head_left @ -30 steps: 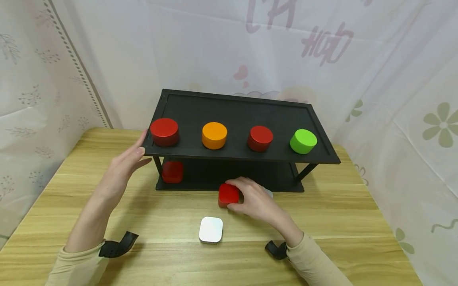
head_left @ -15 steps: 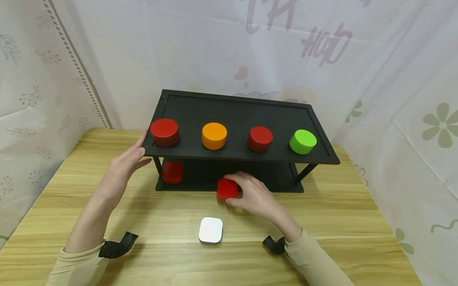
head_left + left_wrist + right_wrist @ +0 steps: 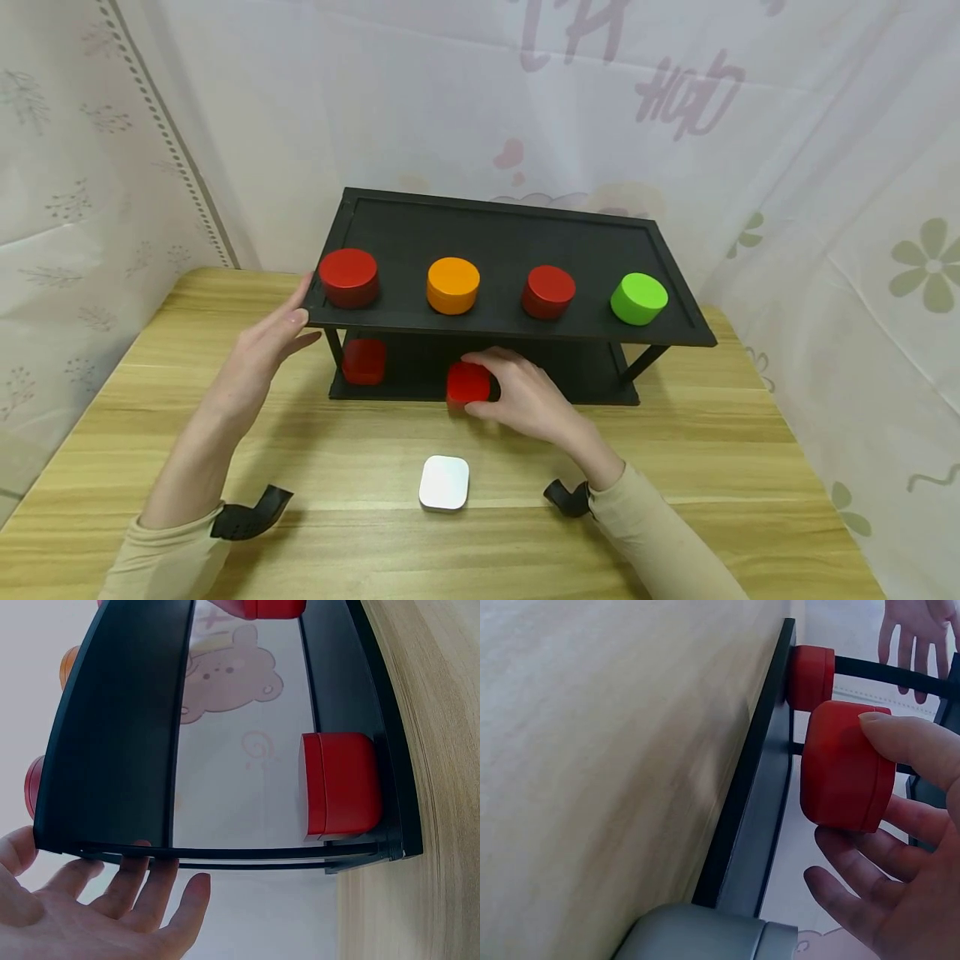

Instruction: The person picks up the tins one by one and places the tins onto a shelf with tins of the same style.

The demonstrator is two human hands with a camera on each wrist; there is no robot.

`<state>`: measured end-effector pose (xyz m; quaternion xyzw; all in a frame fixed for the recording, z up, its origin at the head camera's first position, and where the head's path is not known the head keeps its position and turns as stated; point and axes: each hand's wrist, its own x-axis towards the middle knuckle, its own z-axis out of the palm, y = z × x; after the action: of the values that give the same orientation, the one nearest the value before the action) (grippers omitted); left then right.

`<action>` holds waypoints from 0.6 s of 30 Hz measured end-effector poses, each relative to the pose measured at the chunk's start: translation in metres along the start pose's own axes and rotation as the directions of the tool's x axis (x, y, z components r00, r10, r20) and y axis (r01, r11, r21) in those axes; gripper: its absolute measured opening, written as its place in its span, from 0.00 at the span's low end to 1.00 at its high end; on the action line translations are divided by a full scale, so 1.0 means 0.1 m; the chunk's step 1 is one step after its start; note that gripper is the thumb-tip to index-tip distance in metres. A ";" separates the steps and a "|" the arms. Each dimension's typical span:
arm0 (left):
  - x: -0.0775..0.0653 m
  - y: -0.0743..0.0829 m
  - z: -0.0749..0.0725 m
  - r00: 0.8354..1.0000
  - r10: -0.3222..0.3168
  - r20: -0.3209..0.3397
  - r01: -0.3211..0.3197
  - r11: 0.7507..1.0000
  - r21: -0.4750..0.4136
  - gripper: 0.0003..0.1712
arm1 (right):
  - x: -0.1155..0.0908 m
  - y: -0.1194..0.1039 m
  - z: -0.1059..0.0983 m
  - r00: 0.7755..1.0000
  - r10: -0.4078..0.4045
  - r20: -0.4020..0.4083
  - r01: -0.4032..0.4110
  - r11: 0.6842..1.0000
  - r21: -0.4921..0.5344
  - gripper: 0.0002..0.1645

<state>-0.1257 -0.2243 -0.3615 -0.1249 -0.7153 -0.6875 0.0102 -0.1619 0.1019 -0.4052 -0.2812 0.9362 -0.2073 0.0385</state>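
Note:
My right hand [image 3: 525, 396] holds a red rounded square box [image 3: 467, 383] between thumb and fingers, at the front edge of the lower shelf. In the right wrist view the box [image 3: 840, 765] is apart from the shelf's dark edge. A second red box [image 3: 364, 362] stands on the lower shelf at its left end. My left hand [image 3: 255, 350] rests against the left end of the black two-tier shelf [image 3: 495, 217], thumb at the front corner. Its fingers [image 3: 157, 892] lie fairly straight there in the left wrist view.
On the upper tier stand a large red round tin [image 3: 348, 279], an orange tin [image 3: 452, 286], a smaller red tin [image 3: 548, 292] and a green tin [image 3: 638, 299]. A white box [image 3: 444, 482] lies on the wooden table [image 3: 337, 533]. A grey box [image 3: 697, 934] shows in the right wrist view.
My right hand has carried the red box away from me and slightly left, from the table before the shelf to the lower tier's front edge. The left hand has stayed in place.

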 end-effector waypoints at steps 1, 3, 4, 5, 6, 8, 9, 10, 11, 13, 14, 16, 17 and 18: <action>0.00 0.00 0.00 1.000 0.000 0.001 0.000 1.000 0.000 0.27 | 0.01 0.00 0.00 1.000 -0.001 -0.002 0.001 1.000 -0.001 0.35; 0.01 0.00 0.00 1.000 -0.001 0.001 0.001 1.000 0.006 0.27 | 0.03 -0.01 -0.01 1.000 -0.004 -0.003 0.004 1.000 -0.002 0.35; 0.01 0.00 0.00 1.000 -0.003 0.000 0.003 1.000 0.009 0.27 | 0.04 -0.02 -0.01 1.000 -0.006 -0.004 0.006 1.000 0.000 0.35; 0.01 0.00 0.00 1.000 -0.004 0.001 0.004 1.000 0.012 0.27 | 0.05 -0.02 -0.01 1.000 -0.007 -0.003 0.007 1.000 0.002 0.35; 0.01 0.00 0.00 1.000 -0.006 0.001 0.006 1.000 0.016 0.27 | 0.07 -0.03 -0.01 1.000 -0.006 -0.002 0.006 1.000 0.001 0.35; 0.01 0.00 0.00 1.000 -0.013 0.000 0.013 1.000 0.025 0.27 | 0.09 -0.04 -0.01 1.000 -0.003 0.003 0.003 1.000 0.001 0.35; 0.01 0.01 0.00 1.000 -0.015 0.001 0.015 0.999 0.030 0.27 | 0.10 -0.04 -0.01 1.000 -0.002 0.006 0.002 1.000 0.001 0.35; 0.01 0.01 0.00 1.000 -0.015 0.001 0.015 0.999 0.030 0.27 | 0.11 -0.05 -0.01 1.000 0.000 0.009 0.000 1.000 0.001 0.35; 0.01 0.01 0.00 1.000 -0.015 0.002 0.015 0.999 0.034 0.27 | 0.12 -0.05 0.00 1.000 0.000 0.013 0.000 1.000 0.000 0.35; 0.01 0.01 0.00 1.000 -0.017 0.002 0.017 0.999 0.040 0.27 | 0.15 -0.06 0.00 1.000 -0.004 0.019 0.004 1.000 -0.001 0.35; 0.01 0.01 0.00 1.000 -0.014 0.003 0.014 0.999 0.038 0.27 | 0.16 -0.06 0.00 1.000 -0.006 0.022 0.006 1.000 -0.002 0.36; 0.01 0.01 0.00 1.000 -0.014 0.003 0.014 0.999 0.033 0.27 | 0.19 -0.06 0.02 1.000 -0.011 0.023 0.012 1.000 -0.004 0.36; 0.01 0.01 0.00 1.000 -0.016 0.002 0.016 0.999 0.034 0.27 | 0.20 -0.06 0.02 1.000 -0.013 0.024 0.013 1.000 -0.003 0.36; 0.01 0.01 0.00 1.000 -0.017 0.002 0.017 0.999 0.034 0.27 | 0.21 -0.06 0.02 1.000 -0.014 0.023 0.014 1.000 -0.003 0.36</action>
<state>-0.1263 -0.2245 -0.3603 -0.1193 -0.7278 -0.6753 0.0054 -0.1764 0.0848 -0.4040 -0.2900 0.9341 -0.2027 0.0476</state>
